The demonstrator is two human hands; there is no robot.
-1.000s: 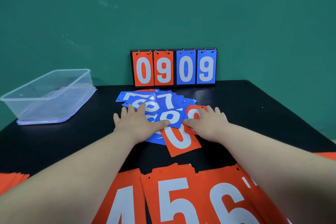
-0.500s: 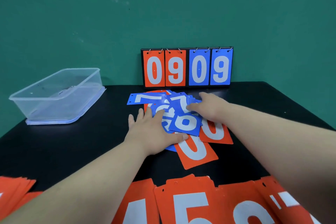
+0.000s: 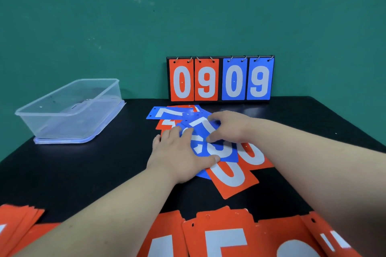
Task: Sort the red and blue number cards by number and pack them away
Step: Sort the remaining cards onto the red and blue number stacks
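A loose heap of blue number cards (image 3: 221, 150) and red number cards lies mid-table. My left hand (image 3: 179, 152) lies flat on the heap's left side, fingers spread. My right hand (image 3: 227, 125) rests over the heap's top, thumb and fingers pinching the edge of a blue card with a 7 (image 3: 200, 123). Two red 0 cards (image 3: 231, 175) stick out at the heap's near right. Another blue 7 card (image 3: 165, 112) lies at the far left of the heap. Red cards in a row (image 3: 223, 238) showing 4, 5, 6 lie at the near edge.
A clear plastic box (image 3: 71, 108) stands on its lid at the left. A scoreboard stand (image 3: 220, 79) reading 0 9 0 9 leans at the back by the green wall. A red card stack (image 3: 16, 221) sits at the near left corner.
My right hand has moved from the heap's near right to its far top and closed on a blue card. The left hand has slid slightly forward. The view shifted left.
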